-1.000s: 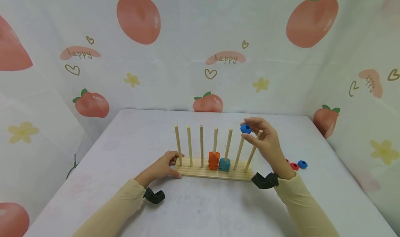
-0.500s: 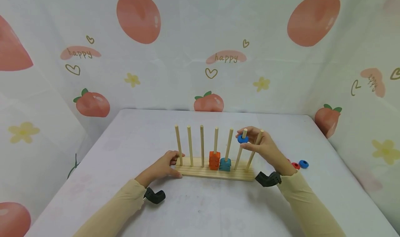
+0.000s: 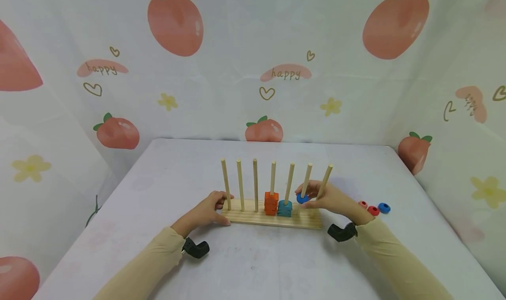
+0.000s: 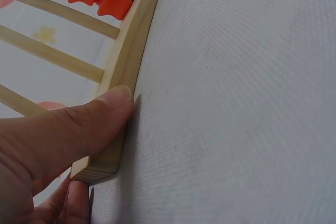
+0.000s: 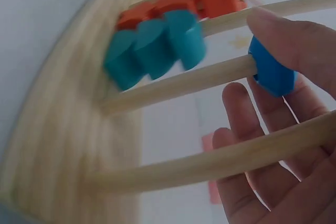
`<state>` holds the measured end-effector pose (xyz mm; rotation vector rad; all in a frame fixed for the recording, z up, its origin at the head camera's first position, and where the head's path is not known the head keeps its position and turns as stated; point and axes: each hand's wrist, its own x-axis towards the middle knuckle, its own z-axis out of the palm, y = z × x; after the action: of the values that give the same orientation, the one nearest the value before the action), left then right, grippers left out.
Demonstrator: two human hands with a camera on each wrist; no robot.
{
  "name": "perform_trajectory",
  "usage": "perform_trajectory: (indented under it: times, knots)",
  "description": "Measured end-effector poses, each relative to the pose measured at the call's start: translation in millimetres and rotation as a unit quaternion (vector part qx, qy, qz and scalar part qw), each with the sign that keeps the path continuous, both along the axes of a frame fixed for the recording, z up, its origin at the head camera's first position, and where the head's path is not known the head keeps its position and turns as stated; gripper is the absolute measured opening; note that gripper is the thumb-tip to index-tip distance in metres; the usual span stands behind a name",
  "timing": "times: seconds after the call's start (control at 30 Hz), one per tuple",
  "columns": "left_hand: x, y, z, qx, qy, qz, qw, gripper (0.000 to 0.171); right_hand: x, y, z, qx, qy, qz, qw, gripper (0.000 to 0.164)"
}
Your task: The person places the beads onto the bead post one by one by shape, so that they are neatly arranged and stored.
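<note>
Left hand [image 3: 203, 212]: I have it gripping the wooden base [image 3: 253, 218] at its own end, thumb laid along the near edge, fingers round behind. Right hand [image 3: 334, 199]: pinching a blue bead [image 5: 273, 72] between thumb and fingers. The bead is threaded on the second peg [image 3: 307, 177] in from the right hand's end, part-way down, above the base. In the right wrist view I see the outermost peg [image 5: 226, 156] crossing in front of that hand's fingers. Next to the bead's peg, toward the left hand: three teal pieces [image 5: 155, 48] stacked on one peg, then three orange stars [image 3: 271, 203] on another. Beyond the right wrist, on the outer side, I note two red beads [image 3: 373, 211] and a second blue bead [image 3: 384, 207] lying on the table [image 3: 253, 265].
</note>
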<state>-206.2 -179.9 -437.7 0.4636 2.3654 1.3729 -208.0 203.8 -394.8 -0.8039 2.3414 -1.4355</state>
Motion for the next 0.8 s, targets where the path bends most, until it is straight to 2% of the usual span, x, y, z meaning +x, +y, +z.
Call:
perform_trajectory:
  times: [0.13,0.33,0.6,0.8]
  knots:
    - [1.0,0.6,0.1,-0.004,0.008,0.005,1.0,0.074,-2.1,1.3,-12.0,0.031,-0.011,0.005,0.999,0.029]
    - [2.8,1.4,2.3,-0.005,0.01,0.007,0.9999,0.074,-4.6,1.3,-25.5,0.042,-0.026,0.018,0.999,0.03]
    - [2.3,1.0,1.7,-0.004,0.011,0.0,0.9999,0.074,-4.3,-1.0,-35.8,0.053,0.005,0.011,0.998,0.029]
    - [1.2,0.3,0.6,-0.007,0.007,0.0,1.0,0.074,-2.9,-2.5,-38.6,0.046,0.004,0.01,0.999,0.03]
